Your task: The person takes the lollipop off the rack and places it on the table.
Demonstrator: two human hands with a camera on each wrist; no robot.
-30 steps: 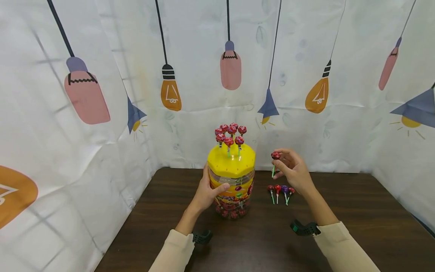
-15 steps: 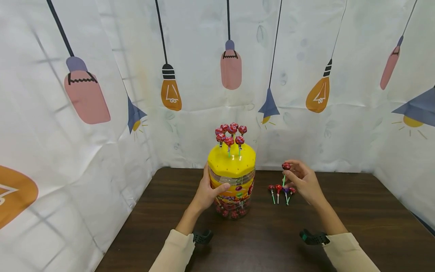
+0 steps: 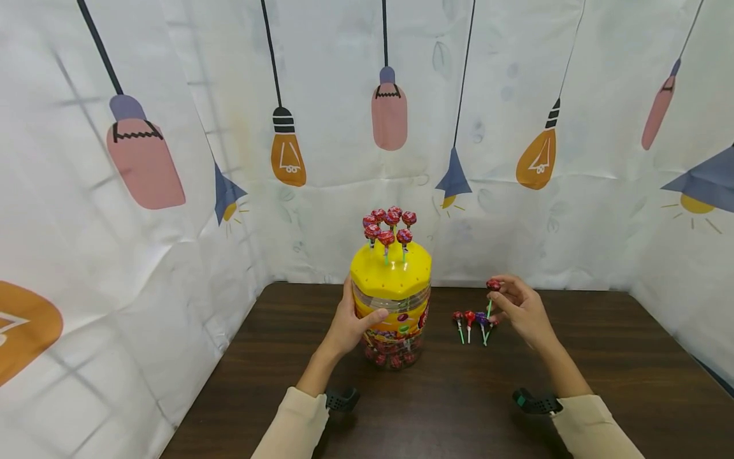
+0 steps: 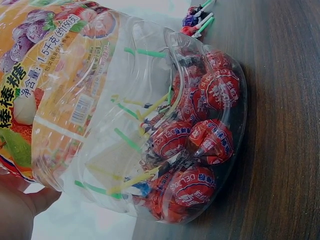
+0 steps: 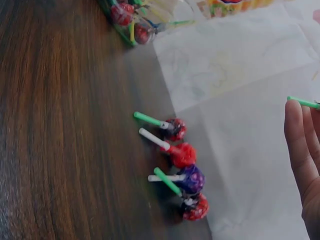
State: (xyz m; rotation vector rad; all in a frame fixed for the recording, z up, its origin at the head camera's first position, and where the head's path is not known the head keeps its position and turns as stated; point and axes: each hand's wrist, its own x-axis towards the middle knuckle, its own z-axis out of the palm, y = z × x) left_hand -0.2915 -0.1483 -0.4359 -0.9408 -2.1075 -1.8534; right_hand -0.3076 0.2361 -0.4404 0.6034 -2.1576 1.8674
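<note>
A clear plastic lollipop jar with a fruit-printed label stands on the table under a yellow lid. Several red-wrapped lollipops stand upright in that lid. My left hand grips the jar's left side, thumb across the front. More wrapped lollipops lie in the jar's bottom in the left wrist view. My right hand pinches a red lollipop on a green stick, held upright above the table. Below and left of it lies a short row of lollipops, one purple.
The dark wooden table carries all of this. A white curtain printed with lamps hangs behind the table and along its left side. A dark band sits at each wrist.
My right hand has moved right and down with the lollipop, away from the jar, to the right end of the row. My left hand and the jar have stayed in place.
</note>
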